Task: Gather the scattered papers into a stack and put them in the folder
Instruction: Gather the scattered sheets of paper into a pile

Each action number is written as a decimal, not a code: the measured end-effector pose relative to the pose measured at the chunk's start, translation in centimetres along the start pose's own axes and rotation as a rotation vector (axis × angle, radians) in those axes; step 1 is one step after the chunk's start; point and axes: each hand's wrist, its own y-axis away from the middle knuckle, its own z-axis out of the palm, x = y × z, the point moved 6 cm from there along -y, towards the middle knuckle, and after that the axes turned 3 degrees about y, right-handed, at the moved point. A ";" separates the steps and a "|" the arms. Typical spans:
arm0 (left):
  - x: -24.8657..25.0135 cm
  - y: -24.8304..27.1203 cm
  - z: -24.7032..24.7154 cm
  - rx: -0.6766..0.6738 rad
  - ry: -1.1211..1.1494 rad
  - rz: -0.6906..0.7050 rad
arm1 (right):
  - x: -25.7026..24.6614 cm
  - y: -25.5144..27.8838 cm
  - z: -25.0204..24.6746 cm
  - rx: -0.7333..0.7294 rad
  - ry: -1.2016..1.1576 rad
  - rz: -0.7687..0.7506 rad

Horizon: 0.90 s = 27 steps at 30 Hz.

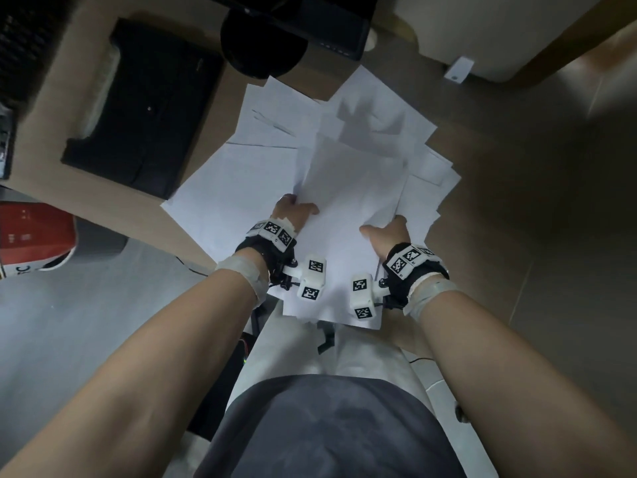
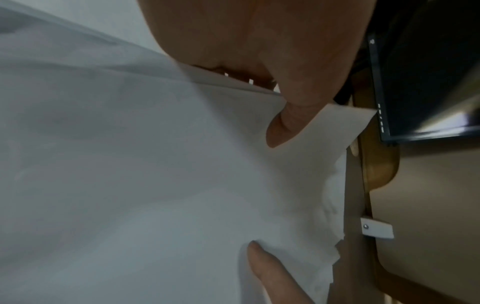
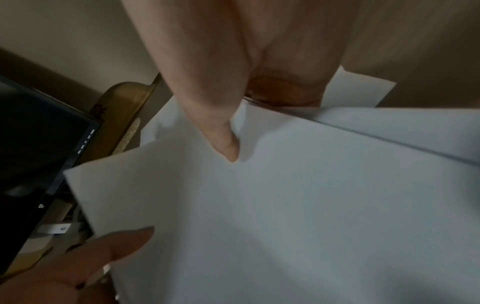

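Gripping the loose papers [image 1: 348,201] from both sides – left hand [image 1: 293,210] on the left edge, right hand [image 1: 387,232] on the right edge, each with the thumb on top and the fingers tucked under the sheets. Seen in the left wrist view: thumb [image 2: 288,125] lying across the top sheet [image 2: 155,164], other fingers hidden below the edge. Seen in the right wrist view: thumb [image 3: 223,139] pressing into the paper [image 3: 285,205], fingers curled under it. Held bundle partly lifted, uneven, corners sticking out at different angles. Beyond the hands, more white sheets [image 1: 282,112] fanned out flat on the brown desk [image 1: 517,167], overlapping one another and reaching under the held bundle. Further left, a black folder [image 1: 144,108] lying closed on a raised brown surface – apart from the papers. At the far edge, a dark round object [image 1: 263,46] and a black monitor [image 1: 310,22].
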 end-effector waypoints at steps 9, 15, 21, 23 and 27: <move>1.0 2.2 5.3 -0.041 -0.120 0.130 | 4.8 -0.8 -4.5 0.022 -0.064 0.035; -0.2 2.5 4.6 -0.038 0.014 0.105 | 5.0 -0.5 -3.6 -0.065 -0.211 -0.034; -1.8 1.5 2.3 0.070 -0.037 -0.032 | 3.3 0.8 -3.8 0.018 -0.180 -0.118; -2.2 1.1 2.6 0.048 -0.029 -0.047 | 3.3 1.1 -5.2 0.075 -0.207 -0.118; -2.0 0.5 3.7 0.022 -0.011 -0.046 | 4.8 1.5 -8.8 0.202 -0.328 -0.049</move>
